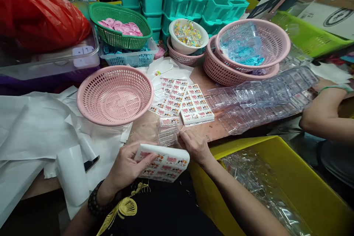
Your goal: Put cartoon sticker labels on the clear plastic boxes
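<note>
My left hand [128, 166] grips a pad of sticker sheets [163, 167], thumb on top; the sheets are printed with cartoon cats and pink lettering. My right hand [195, 145] has its fingers bent together at the right edge of a clear plastic case [168, 136], which lies on the table near its front edge. A cat sticker [169, 121] shows at the far end of that case. Just beyond lies a thick stack of sticker sheets [197, 105], with looser sticker sheets [175, 97] to its left.
A pink basket [114, 97] stands at left beside white backing paper [30, 125]. Rows of clear cases [260, 94] lie at right, near another person's arm [329, 114]. Behind are pink baskets [238, 75], a white bowl [186, 48] and teal bins [179, 7]. A yellow bin [298, 169] sits front right.
</note>
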Action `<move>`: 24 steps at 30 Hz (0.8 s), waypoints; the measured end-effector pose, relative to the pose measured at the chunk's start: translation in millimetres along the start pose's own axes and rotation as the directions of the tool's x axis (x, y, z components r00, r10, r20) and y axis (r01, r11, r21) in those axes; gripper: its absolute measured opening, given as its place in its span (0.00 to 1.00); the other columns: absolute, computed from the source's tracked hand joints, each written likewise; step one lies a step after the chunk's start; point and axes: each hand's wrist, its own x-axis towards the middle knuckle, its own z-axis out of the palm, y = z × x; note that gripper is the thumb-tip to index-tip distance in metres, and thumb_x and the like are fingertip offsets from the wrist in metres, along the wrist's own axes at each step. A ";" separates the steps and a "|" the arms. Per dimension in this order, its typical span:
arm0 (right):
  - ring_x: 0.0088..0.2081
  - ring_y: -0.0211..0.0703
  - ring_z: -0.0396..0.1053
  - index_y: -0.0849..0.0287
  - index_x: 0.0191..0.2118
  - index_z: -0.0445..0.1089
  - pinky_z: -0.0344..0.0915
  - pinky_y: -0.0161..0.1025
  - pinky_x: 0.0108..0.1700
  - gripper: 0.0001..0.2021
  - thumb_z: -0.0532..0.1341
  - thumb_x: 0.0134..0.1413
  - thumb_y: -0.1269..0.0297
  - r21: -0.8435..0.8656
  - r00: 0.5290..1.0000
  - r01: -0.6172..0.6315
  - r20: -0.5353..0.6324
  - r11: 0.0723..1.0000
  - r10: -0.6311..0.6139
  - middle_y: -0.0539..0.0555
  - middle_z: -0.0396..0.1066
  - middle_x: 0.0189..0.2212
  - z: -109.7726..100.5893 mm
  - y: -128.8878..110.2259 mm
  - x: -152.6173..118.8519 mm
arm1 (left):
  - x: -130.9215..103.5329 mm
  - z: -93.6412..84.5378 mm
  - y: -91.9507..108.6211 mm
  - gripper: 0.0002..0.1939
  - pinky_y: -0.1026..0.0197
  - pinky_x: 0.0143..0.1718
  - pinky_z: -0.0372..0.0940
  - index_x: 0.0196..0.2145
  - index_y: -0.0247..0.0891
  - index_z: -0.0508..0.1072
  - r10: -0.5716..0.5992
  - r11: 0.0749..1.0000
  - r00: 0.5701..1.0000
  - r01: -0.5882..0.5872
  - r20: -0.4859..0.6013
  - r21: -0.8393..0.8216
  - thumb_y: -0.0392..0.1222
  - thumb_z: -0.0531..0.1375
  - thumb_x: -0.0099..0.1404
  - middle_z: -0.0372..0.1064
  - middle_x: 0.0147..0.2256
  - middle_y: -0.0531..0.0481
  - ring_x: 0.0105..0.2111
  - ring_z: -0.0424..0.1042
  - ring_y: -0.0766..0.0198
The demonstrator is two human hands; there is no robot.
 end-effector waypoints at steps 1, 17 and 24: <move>0.24 0.40 0.65 0.57 0.32 0.69 0.54 0.38 0.27 0.11 0.54 0.67 0.69 0.029 1.000 -0.028 -0.001 0.999 0.028 0.51 0.67 0.21 -3.1 1.1 0.2 | -2.6 0.6 -2.2 0.12 0.62 0.32 0.75 0.34 0.35 0.81 -0.090 0.995 0.996 0.090 -0.013 -0.054 0.47 0.64 0.66 0.81 0.35 0.45 0.32 0.80 0.58; 0.30 0.41 0.71 0.57 0.37 0.73 0.64 0.36 0.33 0.05 0.65 0.60 0.62 0.502 0.842 -0.422 0.526 0.755 0.120 0.51 0.74 0.28 -78.3 -43.3 24.2 | 2.8 22.3 -10.1 0.25 0.64 0.35 0.74 0.45 0.38 0.79 -0.215 0.899 0.976 0.209 0.028 -0.384 0.46 0.75 0.50 0.80 0.35 0.48 0.33 0.78 0.62; 0.29 0.40 0.71 0.57 0.34 0.71 0.67 0.35 0.30 0.09 0.65 0.57 0.57 0.691 0.827 -0.561 0.496 0.456 0.266 0.51 0.74 0.28 -79.8 -26.6 4.4 | 3.2 10.5 -12.9 0.16 0.62 0.29 0.71 0.33 0.35 0.78 -0.208 0.973 0.978 0.207 -0.003 -0.105 0.52 0.69 0.58 0.76 0.28 0.50 0.27 0.75 0.62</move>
